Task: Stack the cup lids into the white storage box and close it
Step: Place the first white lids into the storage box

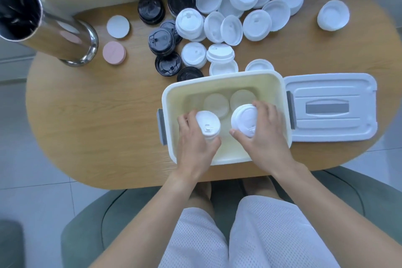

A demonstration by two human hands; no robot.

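Observation:
The white storage box stands open at the table's near edge, with two round lids lying flat on its bottom at the far side. My left hand grips a small stack of white cup lids inside the box. My right hand grips a second stack of white lids beside it, also over the box interior. The box's white cover lies flat on the table just right of the box.
Several loose white lids and black lids are scattered behind the box. A white disc and a pink disc lie left of them. A tall steel cylinder stands at the far left. The oval wooden table fronts a green chair.

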